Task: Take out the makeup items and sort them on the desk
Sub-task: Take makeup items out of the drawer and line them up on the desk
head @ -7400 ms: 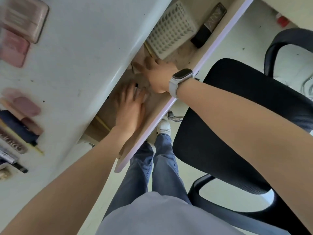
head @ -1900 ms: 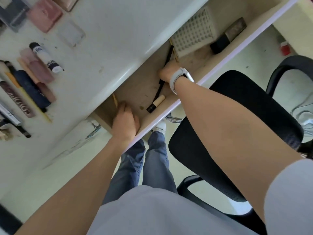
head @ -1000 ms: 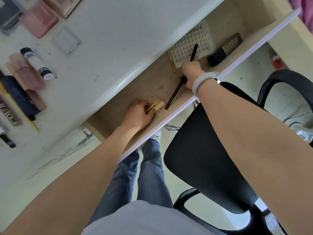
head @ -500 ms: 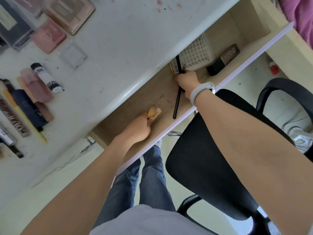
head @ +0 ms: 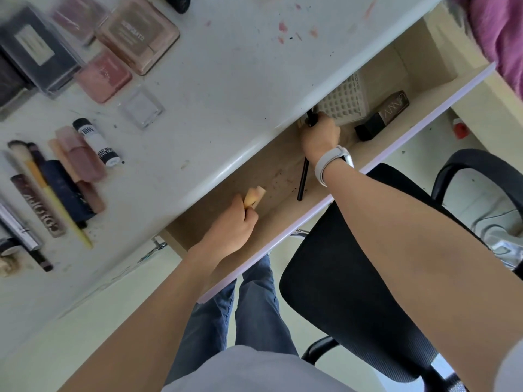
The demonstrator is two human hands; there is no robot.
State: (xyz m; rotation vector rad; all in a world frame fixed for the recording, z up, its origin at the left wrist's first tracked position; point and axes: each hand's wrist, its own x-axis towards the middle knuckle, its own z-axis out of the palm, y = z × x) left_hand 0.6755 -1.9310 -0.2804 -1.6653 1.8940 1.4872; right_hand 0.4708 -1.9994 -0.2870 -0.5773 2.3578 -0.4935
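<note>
An open wooden drawer (head: 283,176) sits under the white desk (head: 232,89). My left hand (head: 229,227) grips a tan brush-like item (head: 253,197) inside the drawer. My right hand (head: 319,137), with a white watch on the wrist, holds a long black pencil (head: 303,179) that points down toward the drawer front. A white grid-patterned tray (head: 343,101) and a dark rectangular box (head: 382,116) lie at the drawer's right end. Sorted makeup lies on the desk: palettes (head: 135,32), tubes (head: 96,142), brushes and sticks (head: 48,193).
A black office chair (head: 353,278) stands right of my legs, below the drawer. The drawer's lilac front edge (head: 368,168) runs diagonally across the view. Purple cloth (head: 501,35) hangs at top right. A small clear case (head: 141,108) lies on the desk.
My right hand has shifted with the black pencil toward the grid tray at the back of the drawer. My left hand has lifted slightly with the tan item.
</note>
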